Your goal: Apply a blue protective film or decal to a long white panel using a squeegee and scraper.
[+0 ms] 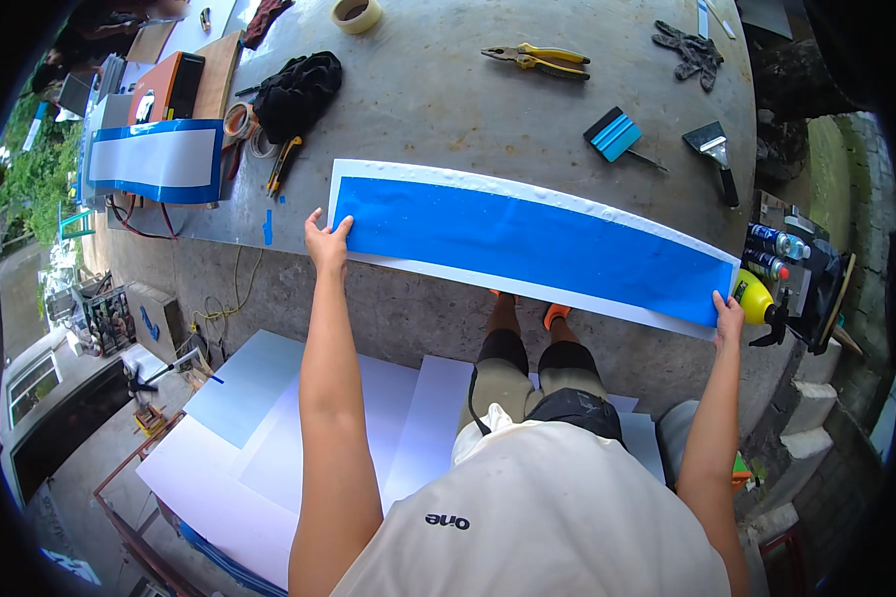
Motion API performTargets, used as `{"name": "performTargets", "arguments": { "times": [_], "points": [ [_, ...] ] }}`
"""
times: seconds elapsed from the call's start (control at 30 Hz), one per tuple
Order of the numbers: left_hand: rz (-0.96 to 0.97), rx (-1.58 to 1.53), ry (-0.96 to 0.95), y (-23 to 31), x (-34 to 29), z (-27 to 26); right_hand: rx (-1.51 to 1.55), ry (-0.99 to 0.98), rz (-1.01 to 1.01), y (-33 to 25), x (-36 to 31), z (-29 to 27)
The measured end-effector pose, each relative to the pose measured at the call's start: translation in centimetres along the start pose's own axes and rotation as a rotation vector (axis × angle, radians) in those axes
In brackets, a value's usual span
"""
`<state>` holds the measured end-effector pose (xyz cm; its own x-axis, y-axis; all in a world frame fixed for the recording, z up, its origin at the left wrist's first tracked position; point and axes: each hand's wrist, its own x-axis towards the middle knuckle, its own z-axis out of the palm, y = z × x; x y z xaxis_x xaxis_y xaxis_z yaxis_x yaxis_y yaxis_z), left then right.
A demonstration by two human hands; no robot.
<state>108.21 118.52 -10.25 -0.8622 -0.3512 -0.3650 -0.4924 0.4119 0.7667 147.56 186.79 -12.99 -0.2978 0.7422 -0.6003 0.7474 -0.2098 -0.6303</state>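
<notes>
A long blue sheet with white borders (528, 239) lies stretched across the near edge of a grey metal table (448, 99). My left hand (326, 242) grips its left end, thumb on top of the blue face. My right hand (729, 316) holds the sheet's right end at the lower corner. Both arms reach out wide from the lower edge, spanning the sheet's whole length.
On the table lie yellow pliers (536, 60), a blue squeegee (613, 134), a scraper (715, 154), a tape roll (356, 14), a black cloth (297, 92), grey gloves (691, 50), a yellow knife (281, 165) and a second blue sheet (154, 159). Spray cans (772, 254) stand at right. White panels (269, 438) lie on the floor.
</notes>
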Motion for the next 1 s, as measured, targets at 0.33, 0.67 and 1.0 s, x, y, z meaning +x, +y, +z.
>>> {"name": "performTargets", "arguments": {
  "times": [0.33,0.67,1.0],
  "points": [
    [0.024,0.022,-0.002,0.6,1.4,0.1,-0.117,-0.011,-0.072,-0.2,1.4,0.3],
    [0.025,0.149,0.090,-0.6,0.4,2.1,-0.060,-0.009,-0.136,3.1,1.5,-2.1],
    [-0.003,0.185,0.108,-0.1,0.5,0.9,-0.091,-0.011,-0.110,1.6,1.5,-0.7]
  ]
}}
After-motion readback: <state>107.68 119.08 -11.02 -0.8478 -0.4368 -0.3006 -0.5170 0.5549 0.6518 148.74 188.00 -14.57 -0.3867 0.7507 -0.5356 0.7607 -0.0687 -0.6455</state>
